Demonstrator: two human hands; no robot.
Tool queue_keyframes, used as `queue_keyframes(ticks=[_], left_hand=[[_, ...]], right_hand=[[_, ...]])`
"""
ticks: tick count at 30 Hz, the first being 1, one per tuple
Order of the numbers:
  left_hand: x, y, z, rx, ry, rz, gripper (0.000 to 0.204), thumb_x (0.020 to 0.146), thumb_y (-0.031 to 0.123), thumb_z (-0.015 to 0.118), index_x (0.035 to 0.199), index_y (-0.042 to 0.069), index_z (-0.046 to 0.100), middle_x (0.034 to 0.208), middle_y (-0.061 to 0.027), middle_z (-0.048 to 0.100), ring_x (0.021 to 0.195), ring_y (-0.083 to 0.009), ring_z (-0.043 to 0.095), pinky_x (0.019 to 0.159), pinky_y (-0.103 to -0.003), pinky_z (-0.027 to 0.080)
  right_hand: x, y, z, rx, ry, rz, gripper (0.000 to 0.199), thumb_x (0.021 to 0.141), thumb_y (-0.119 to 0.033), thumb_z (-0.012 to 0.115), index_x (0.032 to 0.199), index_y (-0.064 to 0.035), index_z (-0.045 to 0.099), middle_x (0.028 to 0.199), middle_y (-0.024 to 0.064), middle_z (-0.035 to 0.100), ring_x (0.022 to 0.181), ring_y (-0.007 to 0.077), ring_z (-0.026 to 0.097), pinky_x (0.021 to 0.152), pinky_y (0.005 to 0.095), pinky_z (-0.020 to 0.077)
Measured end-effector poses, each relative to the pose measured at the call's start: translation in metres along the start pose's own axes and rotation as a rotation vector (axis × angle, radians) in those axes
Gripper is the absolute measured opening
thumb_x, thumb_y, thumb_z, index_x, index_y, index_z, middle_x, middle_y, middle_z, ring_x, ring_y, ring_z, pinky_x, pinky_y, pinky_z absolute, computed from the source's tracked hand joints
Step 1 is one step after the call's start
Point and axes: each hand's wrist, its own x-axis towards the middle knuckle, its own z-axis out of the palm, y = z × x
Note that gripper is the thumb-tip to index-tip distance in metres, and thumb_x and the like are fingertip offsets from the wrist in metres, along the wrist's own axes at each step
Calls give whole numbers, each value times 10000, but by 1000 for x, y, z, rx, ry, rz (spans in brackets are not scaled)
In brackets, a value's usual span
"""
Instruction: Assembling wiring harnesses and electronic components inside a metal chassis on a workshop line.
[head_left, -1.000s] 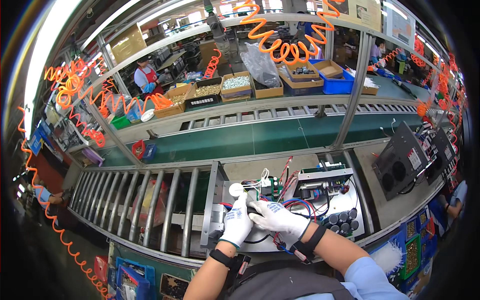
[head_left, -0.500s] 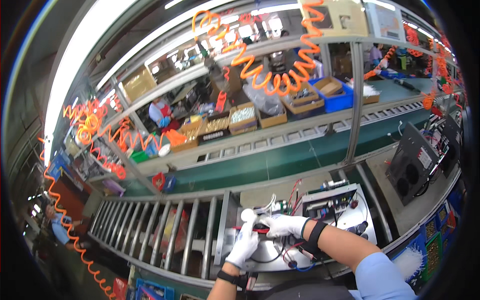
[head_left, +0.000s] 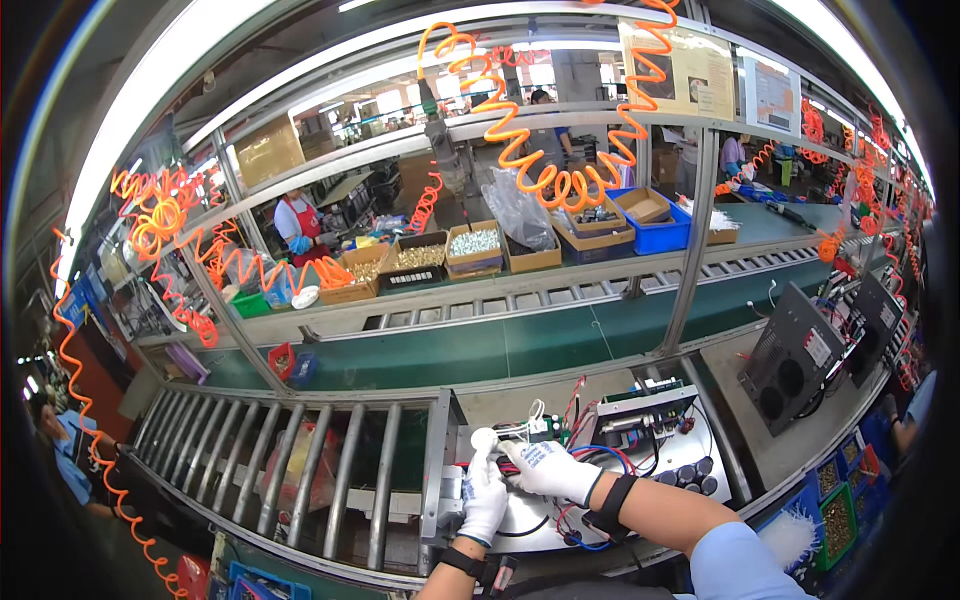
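Observation:
Both my hands wear white gloves and work close together over an open metal equipment chassis on the roller line. My left hand is closed on a bundle of red and dark wires. From the right, my right hand pinches the same bundle; its fingertips are partly hidden. Just above the left fingers sits a round white piece, and white leads rise behind it. A circuit board with a heat sink stands in the chassis to the right, near several dark round capacitors.
Metal rollers run to the left. Behind lies a green conveyor belt, with boxes of small parts beyond. Orange coiled hoses hang overhead. Dark panels with fans stand at right, above blue parts bins. Co-workers are farther off.
My view has tilted and shifted, so the bench appears farther left. Both hands stay at the wires; my right hand has turned, with its fingers now pointing up and left.

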Motion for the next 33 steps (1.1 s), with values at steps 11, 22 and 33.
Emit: queue_keyframes(ticks=[11,22,33], left_hand=[[-8,24,-12,317,-46,165,464,950,-15,442,1409,53,455,1042,-125,610,943,-242,583,857,-342,468],[-10,13,-9,484,-54,256,558,910,-26,516,1449,26,385,1122,-165,579,995,-292,567,921,-386,452],[-9,16,-12,488,-43,443,584,858,-119,463,1422,26,425,1002,-152,572,804,-270,545,749,-349,476]], right_hand=[[-1,42,12,769,-274,-51,614,898,-281,695,1356,43,446,1159,132,621,999,174,564,877,300,449],[7,25,-18,466,-461,81,475,738,-256,738,1102,20,608,862,173,703,793,260,710,652,392,555],[2,31,-12,548,-311,79,426,872,-339,647,1165,-34,596,955,83,699,873,193,668,776,346,513]])
